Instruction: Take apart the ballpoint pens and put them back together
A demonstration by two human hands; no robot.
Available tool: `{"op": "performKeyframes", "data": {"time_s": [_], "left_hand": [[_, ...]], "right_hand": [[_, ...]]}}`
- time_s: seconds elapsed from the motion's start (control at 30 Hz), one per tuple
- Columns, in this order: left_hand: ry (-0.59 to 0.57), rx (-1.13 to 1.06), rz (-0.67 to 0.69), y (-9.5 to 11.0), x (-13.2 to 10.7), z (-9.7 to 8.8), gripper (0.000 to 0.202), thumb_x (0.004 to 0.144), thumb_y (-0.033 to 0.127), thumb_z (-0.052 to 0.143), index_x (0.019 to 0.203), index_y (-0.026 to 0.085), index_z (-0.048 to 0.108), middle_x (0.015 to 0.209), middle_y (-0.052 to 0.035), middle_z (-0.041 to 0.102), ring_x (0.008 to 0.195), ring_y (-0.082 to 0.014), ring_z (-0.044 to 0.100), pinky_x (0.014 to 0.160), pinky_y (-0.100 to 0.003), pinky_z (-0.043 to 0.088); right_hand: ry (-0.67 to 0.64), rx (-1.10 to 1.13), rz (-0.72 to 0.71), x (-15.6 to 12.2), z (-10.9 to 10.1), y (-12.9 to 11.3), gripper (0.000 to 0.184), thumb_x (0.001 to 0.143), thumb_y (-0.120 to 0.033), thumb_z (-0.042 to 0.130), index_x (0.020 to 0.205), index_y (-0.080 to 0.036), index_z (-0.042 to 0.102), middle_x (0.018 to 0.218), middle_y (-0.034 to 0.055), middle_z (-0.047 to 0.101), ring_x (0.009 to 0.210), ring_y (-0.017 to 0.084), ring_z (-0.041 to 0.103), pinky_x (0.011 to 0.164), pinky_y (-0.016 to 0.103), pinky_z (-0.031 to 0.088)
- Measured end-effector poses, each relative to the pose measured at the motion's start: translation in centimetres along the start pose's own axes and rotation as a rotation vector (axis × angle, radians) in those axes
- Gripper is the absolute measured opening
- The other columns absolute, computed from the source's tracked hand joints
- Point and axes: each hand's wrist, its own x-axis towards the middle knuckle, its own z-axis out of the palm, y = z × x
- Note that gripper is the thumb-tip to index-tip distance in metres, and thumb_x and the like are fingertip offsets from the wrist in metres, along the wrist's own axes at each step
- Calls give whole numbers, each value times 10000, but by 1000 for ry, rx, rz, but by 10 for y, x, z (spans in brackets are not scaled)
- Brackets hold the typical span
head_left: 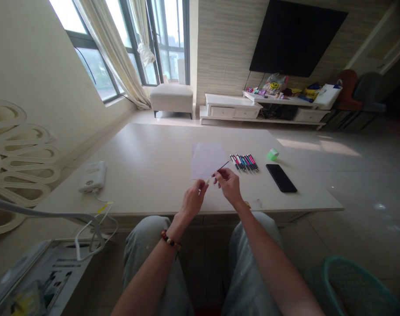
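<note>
My right hand point(230, 186) pinches a thin dark stick point(224, 165) that looks like a pen refill; its far end points up and right toward the pens. In my left hand point(192, 199), thumb and fingertips close on a small white piece point(207, 181), too small to name. Both hands are close together above the table's near side, just in front of a white sheet of paper point(207, 156). Right of the paper lies a row of several colourful pens point(244, 163), side by side.
On the white table point(147, 162) are a black phone point(281, 178), a small green item point(272, 154) and a white power bank point(93, 175) with a cable. Small bits point(259, 202) lie near the front edge. A green basket point(354, 285) stands at lower right, an open box point(38, 276) lower left.
</note>
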Motion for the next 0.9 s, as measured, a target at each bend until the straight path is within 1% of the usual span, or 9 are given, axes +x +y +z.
{"op": "performKeyframes", "data": {"time_s": [0.1, 0.23, 0.37, 0.53, 0.63, 0.73, 0.83, 0.9], "left_hand": [[-6, -3, 1, 2, -2, 1, 192, 892, 367, 406, 918, 216, 521, 869, -32, 657, 760, -141, 604, 720, -267, 445], [2, -20, 9, 1, -3, 3, 191, 895, 369, 410, 928, 211, 513, 880, -40, 655, 774, -144, 609, 724, -268, 448], [23, -61, 17, 1, -3, 5, 178, 891, 354, 422, 936, 207, 512, 877, -42, 651, 768, -145, 611, 724, -273, 447], [6, -145, 16, 1, -1, 7, 156, 892, 326, 412, 933, 202, 497, 847, -37, 637, 804, -148, 602, 737, -274, 435], [10, -237, 25, 0, 0, 11, 175, 902, 310, 373, 991, 196, 471, 787, -11, 599, 726, -122, 573, 706, -253, 428], [3, -246, -1, 1, -1, 14, 230, 912, 323, 336, 1052, 192, 461, 730, 13, 545, 651, -107, 508, 650, -228, 406], [13, -244, -9, 3, -1, 14, 271, 913, 359, 328, 1053, 188, 485, 760, 7, 541, 678, -112, 483, 646, -222, 390], [38, -256, -10, 4, 0, 12, 285, 909, 385, 331, 1009, 184, 506, 800, -1, 547, 703, -116, 479, 665, -225, 387]], "right_hand": [[-27, -61, -2, -2, 1, 1, 298, 795, -434, 493, 836, -147, 560, 758, 65, 649, 550, 115, 572, 471, 215, 448], [-68, -103, -23, -3, 0, 0, 296, 760, -427, 556, 818, -142, 611, 737, 62, 644, 603, 137, 594, 531, 236, 476], [-51, -41, -17, -2, -1, -2, 349, 783, -467, 529, 875, -142, 616, 739, 61, 639, 571, 130, 576, 505, 235, 466], [-29, -59, -21, -1, -2, 0, 331, 761, -462, 553, 821, -143, 615, 722, 55, 636, 570, 134, 575, 512, 241, 470], [-36, -107, -53, -2, -2, 0, 287, 760, -428, 564, 799, -150, 623, 743, 54, 644, 628, 145, 594, 550, 240, 473], [-52, -127, -86, -5, -1, -2, 249, 765, -398, 565, 780, -157, 627, 743, 46, 643, 659, 145, 596, 555, 229, 461], [-94, -133, -118, -5, 0, -3, 244, 757, -397, 579, 744, -161, 640, 745, 41, 641, 671, 139, 590, 561, 221, 450], [-156, -122, -106, -2, -3, -1, 271, 761, -419, 574, 778, -163, 662, 754, 42, 649, 654, 135, 586, 562, 222, 449]]}}
